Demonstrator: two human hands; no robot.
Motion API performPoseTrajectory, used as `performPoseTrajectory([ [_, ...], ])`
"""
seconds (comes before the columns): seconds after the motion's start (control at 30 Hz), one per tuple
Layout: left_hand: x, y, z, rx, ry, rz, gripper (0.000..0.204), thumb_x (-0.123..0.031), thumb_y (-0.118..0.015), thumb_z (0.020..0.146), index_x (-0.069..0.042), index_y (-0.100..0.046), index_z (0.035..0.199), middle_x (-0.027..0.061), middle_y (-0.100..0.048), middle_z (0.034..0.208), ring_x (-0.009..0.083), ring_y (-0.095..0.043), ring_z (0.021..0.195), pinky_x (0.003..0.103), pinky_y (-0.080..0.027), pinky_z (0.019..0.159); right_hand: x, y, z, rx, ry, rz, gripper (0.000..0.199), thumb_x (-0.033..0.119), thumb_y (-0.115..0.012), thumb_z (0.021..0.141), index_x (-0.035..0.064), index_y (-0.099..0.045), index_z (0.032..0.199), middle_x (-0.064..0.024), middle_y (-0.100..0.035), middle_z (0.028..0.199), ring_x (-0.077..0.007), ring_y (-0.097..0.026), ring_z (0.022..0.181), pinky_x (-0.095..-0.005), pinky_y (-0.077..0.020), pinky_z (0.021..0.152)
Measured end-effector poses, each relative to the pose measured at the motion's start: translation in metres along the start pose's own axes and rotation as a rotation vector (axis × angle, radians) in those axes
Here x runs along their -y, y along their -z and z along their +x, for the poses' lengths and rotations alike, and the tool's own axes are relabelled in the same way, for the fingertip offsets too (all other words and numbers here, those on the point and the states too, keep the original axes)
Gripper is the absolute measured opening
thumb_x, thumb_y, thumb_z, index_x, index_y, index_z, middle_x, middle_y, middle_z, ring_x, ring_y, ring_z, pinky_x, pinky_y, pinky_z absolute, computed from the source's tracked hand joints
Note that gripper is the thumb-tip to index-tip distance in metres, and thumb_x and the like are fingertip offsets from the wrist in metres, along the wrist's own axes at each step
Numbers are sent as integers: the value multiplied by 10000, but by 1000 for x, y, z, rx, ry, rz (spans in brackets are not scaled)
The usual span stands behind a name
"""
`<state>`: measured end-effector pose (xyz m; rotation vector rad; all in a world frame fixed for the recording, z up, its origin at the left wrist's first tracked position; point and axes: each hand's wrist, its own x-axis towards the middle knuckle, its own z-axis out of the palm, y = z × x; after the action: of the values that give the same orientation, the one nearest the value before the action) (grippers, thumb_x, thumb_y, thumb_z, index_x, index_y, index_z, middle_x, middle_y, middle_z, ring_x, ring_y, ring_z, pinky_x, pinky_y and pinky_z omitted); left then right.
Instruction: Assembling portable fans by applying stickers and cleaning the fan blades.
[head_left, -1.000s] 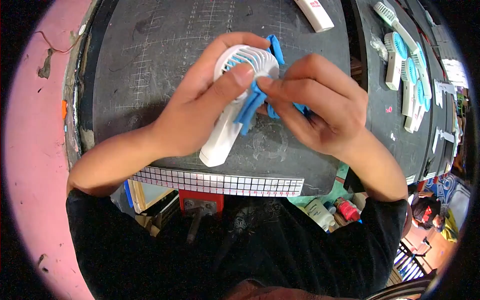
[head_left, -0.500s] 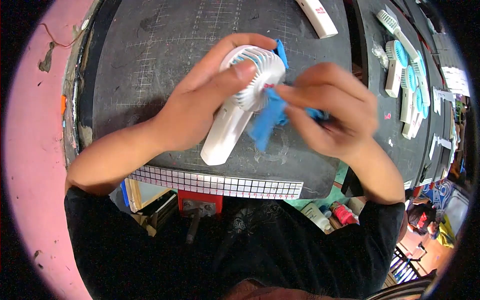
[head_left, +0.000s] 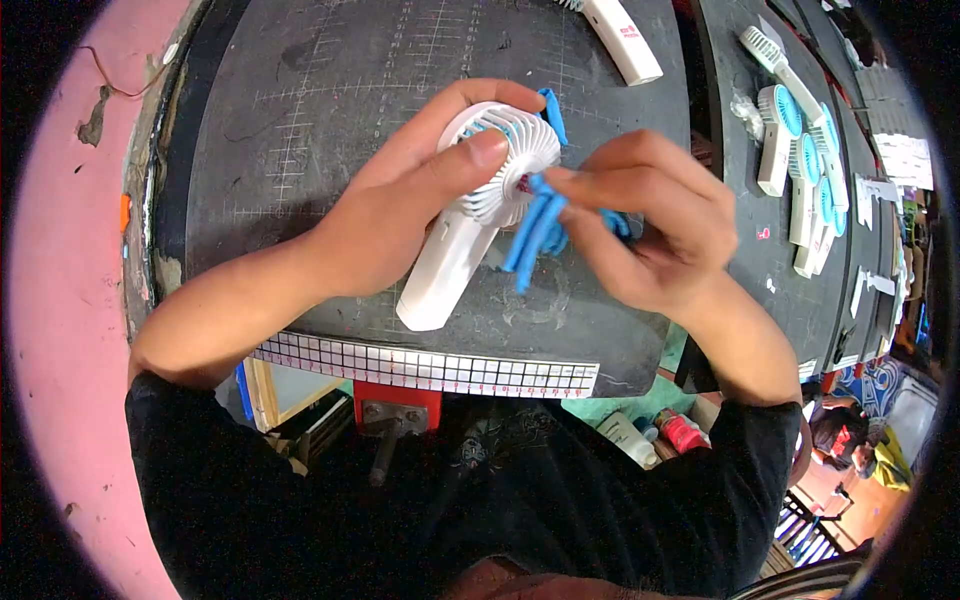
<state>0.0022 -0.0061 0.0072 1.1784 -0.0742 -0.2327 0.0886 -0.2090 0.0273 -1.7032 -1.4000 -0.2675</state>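
Blue cloth my right grip pinches could, pushed hard, twist the white ribbed fan my left grip clasps.

A head-worn fisheye camera looked down from above the black shirt at six o'clock, close over the left hand and right hand.

Dark worktop, line-marked — gridded ruler along near edge; white handheld fan far right. Adjacent dark worktop — clustered white-and-blue fans.
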Motion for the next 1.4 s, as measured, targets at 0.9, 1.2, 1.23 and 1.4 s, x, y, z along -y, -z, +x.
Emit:
performPoseTrajectory([
  [0.9,3,-5,-16,-244,-376,-155,622,-301,-702,951,-120,-308,1397,126,-536,1281,342,-564,1273,484,-447,1089,33,-2,10,313,-179,-128,719,258,-758,804,12,-454,1407,-140,-638,1005,-358,-660,858,-456,-528,757],
  [1.2,-17,-22,-20,-233,-643,178,1141,-754,-612,811,-144,-45,1590,232,-253,1590,384,-273,1480,573,-210,1193,34,85,30,198,-311,-70,392,87,-623,915,-4,-539,1287,-206,-635,1170,-372,-661,1011,-436,-529,859],
  [1.23,-28,-11,-24,-237,-762,207,1104,-725,-607,834,-139,-60,1593,246,-223,1611,397,-266,1484,580,-205,1193,24,99,28,52,-270,-144,400,91,-645,917,-17,-536,1287,-176,-644,1152,-280,-673,974,-393,-533,845],
  [1.4,-119,-4,-74,-371,-656,618,818,-508,-630,918,-60,-319,1528,212,-361,1564,329,-365,1437,470,-366,1133,-28,232,-23,-565,-675,-374,456,191,-746,912,15,-563,1291,7,-598,799,-38,-470,584,-205,-328,503],
])
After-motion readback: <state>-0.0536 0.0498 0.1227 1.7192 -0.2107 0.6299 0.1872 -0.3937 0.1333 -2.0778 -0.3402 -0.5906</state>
